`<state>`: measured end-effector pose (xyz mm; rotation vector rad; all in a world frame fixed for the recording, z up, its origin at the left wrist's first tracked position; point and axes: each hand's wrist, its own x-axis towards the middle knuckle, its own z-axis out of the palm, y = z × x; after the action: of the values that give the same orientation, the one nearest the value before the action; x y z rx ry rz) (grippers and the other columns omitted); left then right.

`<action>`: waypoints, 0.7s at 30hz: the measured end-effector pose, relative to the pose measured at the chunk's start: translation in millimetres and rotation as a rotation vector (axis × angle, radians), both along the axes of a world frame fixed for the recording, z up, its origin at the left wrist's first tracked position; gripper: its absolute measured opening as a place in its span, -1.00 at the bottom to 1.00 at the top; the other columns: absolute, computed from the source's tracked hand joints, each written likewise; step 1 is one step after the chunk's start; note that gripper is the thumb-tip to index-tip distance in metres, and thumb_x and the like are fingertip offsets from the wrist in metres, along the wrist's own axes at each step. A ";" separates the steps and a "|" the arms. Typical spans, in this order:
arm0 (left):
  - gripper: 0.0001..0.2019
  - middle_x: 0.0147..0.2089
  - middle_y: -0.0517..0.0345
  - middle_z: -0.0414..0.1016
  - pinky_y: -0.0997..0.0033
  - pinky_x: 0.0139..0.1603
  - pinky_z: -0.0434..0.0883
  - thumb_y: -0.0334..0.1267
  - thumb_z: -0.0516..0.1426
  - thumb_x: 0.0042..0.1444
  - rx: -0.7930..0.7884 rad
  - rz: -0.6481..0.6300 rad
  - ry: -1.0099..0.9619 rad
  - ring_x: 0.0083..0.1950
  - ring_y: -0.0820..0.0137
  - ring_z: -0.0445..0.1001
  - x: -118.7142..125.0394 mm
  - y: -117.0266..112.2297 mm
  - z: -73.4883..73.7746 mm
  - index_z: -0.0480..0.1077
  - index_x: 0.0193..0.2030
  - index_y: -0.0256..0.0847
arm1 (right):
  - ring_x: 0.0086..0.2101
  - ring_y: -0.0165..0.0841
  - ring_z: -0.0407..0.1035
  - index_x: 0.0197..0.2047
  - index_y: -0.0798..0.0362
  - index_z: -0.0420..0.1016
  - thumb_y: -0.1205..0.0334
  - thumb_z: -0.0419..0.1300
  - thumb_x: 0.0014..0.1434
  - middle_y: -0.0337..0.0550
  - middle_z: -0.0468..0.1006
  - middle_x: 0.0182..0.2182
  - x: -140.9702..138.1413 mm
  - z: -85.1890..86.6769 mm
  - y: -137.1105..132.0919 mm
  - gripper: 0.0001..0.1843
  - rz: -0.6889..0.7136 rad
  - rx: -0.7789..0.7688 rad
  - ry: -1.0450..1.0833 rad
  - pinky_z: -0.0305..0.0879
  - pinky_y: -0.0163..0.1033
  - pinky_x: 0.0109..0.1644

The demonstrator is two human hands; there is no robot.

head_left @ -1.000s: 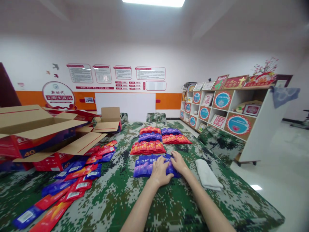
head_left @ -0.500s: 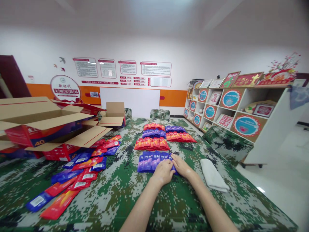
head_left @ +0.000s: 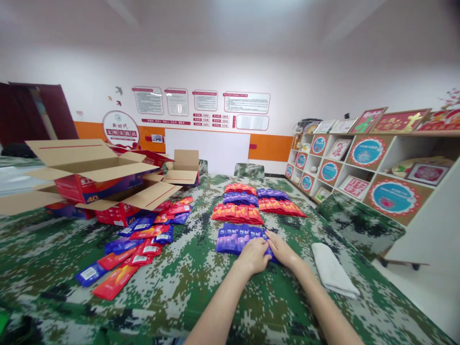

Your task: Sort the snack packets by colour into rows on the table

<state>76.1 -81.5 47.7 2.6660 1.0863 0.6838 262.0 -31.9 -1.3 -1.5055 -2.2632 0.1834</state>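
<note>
A row of overlapping purple packets [head_left: 228, 239] lies on the camouflage tablecloth in front of me. My left hand [head_left: 254, 255] is closed, its curled fingers on the packets near the row's right end. Close beside it, my right hand [head_left: 282, 249] has its fingers together along the edge of the endmost packet; its thumb is hidden. Part of that packet shows between and under the hands. Beyond this row lie a row of red packets [head_left: 237, 214], another purple row [head_left: 240, 198] and a far red row [head_left: 240, 188]. To their right are a red row [head_left: 282, 207] and a purple row [head_left: 273, 194].
Loose red and purple packets [head_left: 143, 235] lie in a heap on the left. Open cardboard boxes [head_left: 104, 187] stand behind them, with another box [head_left: 183, 167] farther back. A folded white cloth [head_left: 334, 270] lies at right. Shelves [head_left: 359, 163] stand beyond the table.
The view has turned left, so everything sits farther right in the picture. Both hands stay at the right end of the purple row, with little visible change in their pose.
</note>
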 end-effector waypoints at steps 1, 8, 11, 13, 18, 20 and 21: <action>-0.73 -0.08 0.03 0.35 0.31 0.10 0.21 -0.14 0.02 0.11 0.001 -0.001 0.008 -0.02 0.30 0.29 0.2 0.0 0.4 0.33 -0.12 -0.24 | 0.15 -0.21 0.07 0.14 0.28 0.23 0.11 -0.21 0.19 0.12 0.19 0.15 -0.2 1.2 0.7 -0.42 -0.002 -0.003 -0.004 -0.04 -0.05 0.24; -0.62 0.08 0.00 0.25 0.26 0.21 0.10 -0.11 0.04 0.07 0.036 0.026 -0.029 0.12 0.25 0.20 -13.9 0.7 14.1 0.30 0.00 -0.23 | 0.15 -0.22 0.08 0.16 0.17 0.22 0.08 -0.18 0.18 0.02 0.22 0.15 -2.0 30.2 3.9 -0.44 -0.025 0.037 0.034 -0.05 -0.03 0.24; -0.43 0.19 -0.01 0.10 0.26 0.23 0.06 -0.14 0.12 -0.02 -0.017 0.100 -0.069 0.21 0.20 0.09 -49.1 3.1 26.6 0.16 0.16 -0.19 | 0.16 -0.20 0.06 0.22 0.14 0.10 0.03 -0.13 0.16 0.00 0.18 0.17 -0.6 47.5 -10.4 -0.39 -0.084 0.029 0.026 -0.05 -0.03 0.24; -0.29 0.21 0.03 0.04 0.27 0.22 0.08 -0.12 0.17 -0.09 -0.089 0.130 -0.062 0.22 0.18 0.09 -81.8 7.5 32.7 0.04 0.24 -0.11 | 0.16 -0.20 0.04 0.25 0.16 0.02 -0.01 -0.09 0.14 0.02 0.14 0.19 1.7 53.5 -24.8 -0.33 -0.110 -0.011 0.017 -0.06 -0.05 0.24; -0.02 0.22 -0.01 -0.06 0.29 0.18 0.13 -0.09 0.30 -0.34 -0.291 0.217 0.024 0.21 0.08 0.13 -148.5 19.8 24.9 -0.05 0.27 -0.09 | 0.18 -0.18 -0.02 0.29 0.18 -0.11 -0.08 0.08 0.01 0.06 0.02 0.24 5.6 51.0 -59.7 -0.11 -0.045 -0.162 -0.012 -0.10 -0.09 0.25; -0.02 0.20 -0.03 -0.01 0.30 0.18 0.14 -0.08 0.30 -0.35 -0.325 0.222 0.036 0.19 0.08 0.16 -157.8 22.2 14.8 -0.02 0.27 -0.11 | 0.20 -0.17 -0.07 0.31 0.17 -0.19 -0.05 0.15 -0.05 0.04 -0.05 0.26 5.2 49.3 -67.8 -0.03 -0.027 -0.191 -0.020 -0.12 -0.08 0.26; -0.05 0.18 -0.02 0.03 0.31 0.18 0.14 -0.07 0.30 -0.33 -0.321 0.217 0.035 0.19 0.09 0.17 -159.0 23.1 9.7 0.01 0.26 -0.11 | 0.21 -0.16 -0.10 0.31 0.17 -0.22 -0.03 0.17 -0.07 0.04 -0.09 0.27 4.7 49.0 -70.4 0.00 -0.034 -0.196 -0.029 -0.13 -0.08 0.26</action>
<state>-82.9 -58.4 57.4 2.3194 1.3787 0.4524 266.8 -102.3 47.8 -1.6523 -2.2965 0.3863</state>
